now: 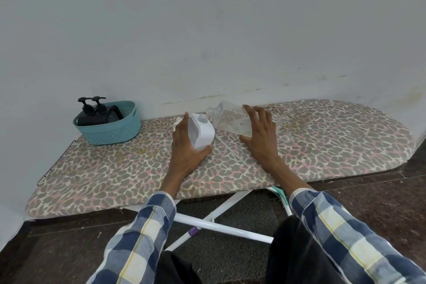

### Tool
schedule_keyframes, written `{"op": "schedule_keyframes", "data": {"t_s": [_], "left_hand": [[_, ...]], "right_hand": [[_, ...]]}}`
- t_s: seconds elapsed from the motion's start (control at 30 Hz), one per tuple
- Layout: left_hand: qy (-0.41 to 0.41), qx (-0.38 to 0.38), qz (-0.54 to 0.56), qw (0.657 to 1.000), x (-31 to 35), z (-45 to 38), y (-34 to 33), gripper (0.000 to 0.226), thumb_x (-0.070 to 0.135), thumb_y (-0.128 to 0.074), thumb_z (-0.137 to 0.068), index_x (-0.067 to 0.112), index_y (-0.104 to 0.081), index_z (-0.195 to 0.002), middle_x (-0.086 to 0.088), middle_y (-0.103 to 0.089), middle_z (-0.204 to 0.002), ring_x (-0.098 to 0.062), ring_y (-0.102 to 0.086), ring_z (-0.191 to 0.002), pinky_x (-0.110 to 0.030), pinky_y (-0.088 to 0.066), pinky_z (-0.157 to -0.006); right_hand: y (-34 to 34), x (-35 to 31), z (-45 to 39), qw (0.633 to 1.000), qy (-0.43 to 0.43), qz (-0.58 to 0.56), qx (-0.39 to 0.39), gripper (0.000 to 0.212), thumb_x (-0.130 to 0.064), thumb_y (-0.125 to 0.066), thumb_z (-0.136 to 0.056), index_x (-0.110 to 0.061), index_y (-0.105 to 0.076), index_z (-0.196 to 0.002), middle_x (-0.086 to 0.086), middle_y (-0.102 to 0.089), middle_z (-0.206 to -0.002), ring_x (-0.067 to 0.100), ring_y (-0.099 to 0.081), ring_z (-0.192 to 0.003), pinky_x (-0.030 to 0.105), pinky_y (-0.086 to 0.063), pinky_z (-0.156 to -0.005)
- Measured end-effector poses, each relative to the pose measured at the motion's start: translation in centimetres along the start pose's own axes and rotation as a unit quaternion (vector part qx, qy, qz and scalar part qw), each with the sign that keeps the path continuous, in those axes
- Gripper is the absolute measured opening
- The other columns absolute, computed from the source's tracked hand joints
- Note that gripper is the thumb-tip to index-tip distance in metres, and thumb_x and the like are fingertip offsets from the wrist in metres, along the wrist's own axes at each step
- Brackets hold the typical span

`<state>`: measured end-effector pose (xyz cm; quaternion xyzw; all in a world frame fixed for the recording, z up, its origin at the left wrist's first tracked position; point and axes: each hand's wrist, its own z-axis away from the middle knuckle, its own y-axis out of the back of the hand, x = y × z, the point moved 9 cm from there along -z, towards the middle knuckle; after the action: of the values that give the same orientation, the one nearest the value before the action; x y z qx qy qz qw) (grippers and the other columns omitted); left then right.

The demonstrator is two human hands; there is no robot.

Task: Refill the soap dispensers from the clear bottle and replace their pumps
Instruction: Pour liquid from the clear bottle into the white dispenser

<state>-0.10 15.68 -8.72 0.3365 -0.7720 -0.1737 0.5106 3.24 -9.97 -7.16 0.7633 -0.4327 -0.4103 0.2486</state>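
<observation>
My left hand [187,145] grips the white dispenser [201,132], upright on the ironing board [115,168], its neck open; my right hand [259,132] holds the clear bottle [227,120] tilted just right of the dispenser, mouth near that neck; I should line the mouths up and pour slowly; the pump tube [230,148] lies beside the dispenser; left of it, a teal basket [110,131] holds two black dispensers [93,110].
</observation>
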Motion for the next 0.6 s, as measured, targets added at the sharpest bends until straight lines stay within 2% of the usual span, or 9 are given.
{"op": "schedule_keyframes", "data": {"t_s": [0.13, 0.27, 0.33, 0.4, 0.43, 0.47, 0.5, 0.57, 0.6], "left_hand": [[0.030, 0.042, 0.022, 0.998, -0.7, -0.1, 0.7, 0.127, 0.059, -0.096, -0.065, 0.030, -0.021, -0.163, 0.004, -0.031, -0.148, -0.023, -0.038, -0.141, -0.045, -0.045, -0.112], [0.071, 0.033, 0.050, 0.996, -1.4, -0.3, 0.6, 0.135, 0.065, -0.098, -0.060, 0.017, -0.023, -0.161, -0.004, -0.029, -0.154, -0.025, -0.036, -0.145, -0.043, -0.043, -0.117], [0.084, 0.023, 0.068, 0.994, -1.4, -0.3, 0.5, 0.137, 0.065, -0.097, -0.060, 0.016, -0.021, -0.162, -0.006, -0.031, -0.157, -0.027, -0.040, -0.145, -0.046, -0.050, -0.115], [0.104, 0.010, 0.112, 0.988, -1.8, -0.3, 0.2, 0.132, 0.060, -0.099, -0.063, 0.023, -0.019, -0.161, -0.003, -0.036, -0.155, -0.029, -0.047, -0.138, -0.043, -0.066, -0.093], [0.110, 0.007, 0.133, 0.985, -1.9, -0.3, 0.1, 0.128, 0.059, -0.100, -0.064, 0.026, -0.020, -0.159, -0.001, -0.037, -0.151, -0.028, -0.050, -0.132, -0.033, -0.068, -0.076], [0.111, 0.009, 0.143, 0.983, -1.9, -0.3, 0.2, 0.125, 0.060, -0.099, -0.064, 0.029, -0.021, -0.157, 0.001, -0.038, -0.148, -0.025, -0.052, -0.127, -0.022, -0.064, -0.065], [0.108, 0.015, 0.141, 0.984, -1.9, -0.3, 0.3, 0.125, 0.065, -0.097, -0.063, 0.028, -0.023, -0.156, 0.001, -0.039, -0.147, -0.023, -0.052, -0.125, -0.015, -0.060, -0.061], [0.096, 0.021, 0.117, 0.988, -1.8, -0.3, 0.6, 0.127, 0.079, -0.090, -0.062, 0.022, -0.025, -0.156, 0.000, -0.042, -0.146, -0.023, -0.051, -0.126, -0.014, -0.057, -0.071], [0.091, 0.022, 0.106, 0.990, -1.9, -0.3, 0.6, 0.126, 0.081, -0.087, -0.063, 0.020, -0.027, -0.155, -0.001, -0.044, -0.146, -0.023, -0.051, -0.128, -0.023, -0.056, -0.081]], "right_hand": [[0.1, 0.2, -0.1, 1.000, -0.007, -0.006, 0.008, 0.105, -0.030, -0.094, -0.078, -0.030, -0.030, -0.162, 0.006, -0.040, -0.155, 0.031, -0.039, -0.142, 0.061, -0.049, -0.108], [0.0, 0.4, -0.1, 1.000, -0.016, -0.012, 0.010, 0.104, -0.030, -0.094, -0.078, -0.031, -0.031, -0.160, 0.005, -0.039, -0.154, 0.031, -0.039, -0.140, 0.062, -0.049, -0.106], [0.0, 0.8, -0.1, 0.999, -0.028, -0.019, 0.014, 0.102, -0.030, -0.093, -0.078, -0.032, -0.032, -0.159, 0.005, -0.039, -0.154, 0.031, -0.039, -0.140, 0.060, -0.049, -0.106], [0.1, 1.0, -0.1, 0.999, -0.037, -0.027, 0.019, 0.101, -0.030, -0.093, -0.078, -0.032, -0.033, -0.159, 0.005, -0.038, -0.154, 0.031, -0.039, -0.140, 0.059, -0.049, -0.106], [0.1, 1.0, -0.1, 0.999, -0.038, -0.031, 0.020, 0.101, -0.030, -0.093, -0.078, -0.032, -0.033, -0.159, 0.006, -0.038, -0.154, 0.032, -0.039, -0.140, 0.059, -0.049, -0.106], [0.0, 1.0, -0.2, 0.998, -0.039, -0.034, 0.021, 0.101, -0.030, -0.093, -0.078, -0.032, -0.033, -0.159, 0.006, -0.038, -0.153, 0.031, -0.039, -0.140, 0.059, -0.049, -0.106], [0.0, 1.1, -0.2, 0.998, -0.039, -0.035, 0.021, 0.101, -0.030, -0.093, -0.078, -0.033, -0.033, -0.159, 0.006, -0.038, -0.153, 0.031, -0.039, -0.140, 0.059, -0.049, -0.106], [0.0, 1.1, -0.2, 0.998, -0.041, -0.036, 0.021, 0.101, -0.031, -0.093, -0.078, -0.033, -0.033, -0.159, 0.006, -0.038, -0.153, 0.031, -0.038, -0.140, 0.059, -0.048, -0.107], [0.0, 1.2, -0.2, 0.998, -0.042, -0.037, 0.021, 0.101, -0.031, -0.094, -0.078, -0.033, -0.033, -0.159, 0.005, -0.038, -0.153, 0.031, -0.038, -0.140, 0.059, -0.048, -0.108]]}}
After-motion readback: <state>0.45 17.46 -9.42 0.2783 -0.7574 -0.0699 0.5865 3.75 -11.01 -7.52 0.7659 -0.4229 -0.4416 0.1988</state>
